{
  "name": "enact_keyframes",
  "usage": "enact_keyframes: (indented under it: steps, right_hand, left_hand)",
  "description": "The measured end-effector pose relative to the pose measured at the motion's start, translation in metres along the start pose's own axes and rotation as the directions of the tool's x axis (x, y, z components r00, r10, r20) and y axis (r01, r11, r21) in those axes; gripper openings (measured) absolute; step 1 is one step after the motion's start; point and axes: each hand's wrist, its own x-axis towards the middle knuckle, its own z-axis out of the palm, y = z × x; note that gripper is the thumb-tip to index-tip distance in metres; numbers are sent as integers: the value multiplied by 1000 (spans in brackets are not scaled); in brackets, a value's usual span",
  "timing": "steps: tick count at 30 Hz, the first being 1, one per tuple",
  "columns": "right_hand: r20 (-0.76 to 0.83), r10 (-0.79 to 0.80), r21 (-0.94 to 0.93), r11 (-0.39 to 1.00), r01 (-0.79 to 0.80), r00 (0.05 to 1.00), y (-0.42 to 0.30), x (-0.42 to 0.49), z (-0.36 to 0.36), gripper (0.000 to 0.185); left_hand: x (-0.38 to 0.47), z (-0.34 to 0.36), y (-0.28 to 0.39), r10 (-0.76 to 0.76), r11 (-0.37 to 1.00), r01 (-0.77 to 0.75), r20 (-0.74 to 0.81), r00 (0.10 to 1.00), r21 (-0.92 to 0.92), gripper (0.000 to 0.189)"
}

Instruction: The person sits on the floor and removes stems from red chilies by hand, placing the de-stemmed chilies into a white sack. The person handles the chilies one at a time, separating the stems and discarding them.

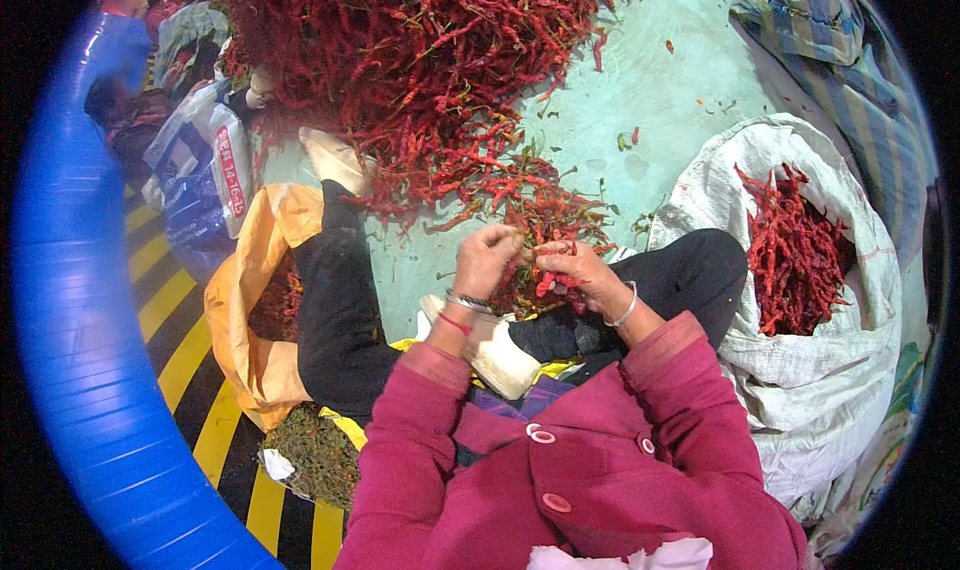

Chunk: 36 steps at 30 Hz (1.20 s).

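My right hand (589, 273) is closed around several dried red chillies (555, 283), which stick out below and beside the fingers. Close to it, my left hand (486, 260) has thumb and fingertips pinched together; whether a stem is between them is too small to tell. Under and beyond both hands lies a small heap of chillies with green stems (544, 195), partly hidden by the hands. It runs into a large pile of dried red chillies (420, 59) farther out.
At the right stands a white woven sack (795, 375) holding chillies. An orange sack (232, 330) with chillies lies left of my leg, near a bag of stem scraps (315, 450). A blue curved barrier (82, 307) borders the left; another person's shoe (260, 89) is farther out.
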Motion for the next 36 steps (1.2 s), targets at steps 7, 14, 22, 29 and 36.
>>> enact_keyframes:
  steps: [7, 14, 22, 29, 36]
  right_hand:
    - [91, -23, -77, 997, 30, 996, 8, -2, 5, 25]
    - [2, -227, -534, 823, 193, 974, 12, 2, 10, 20]
    - [379, -524, -772, 276, 573, 763, 10, -7, 10, 14]
    - [195, -228, -136, 957, 256, 954, -10, -2, 7, 21]
    - [117, -112, -117, 985, 126, 987, -14, -1, -2, 13]
  left_hand:
    - [-39, 23, -11, -30, 985, 5, -143, 989, -172, 9]
    - [-47, 30, -13, -71, 944, -7, -224, 972, -329, 7]
    - [-33, -6, -22, -333, 356, 625, 530, 780, -695, 8]
    - [70, -13, -77, 388, 738, -278, -50, 920, 615, 24]
    - [125, 34, -84, 328, 654, -159, -88, 940, 739, 22]
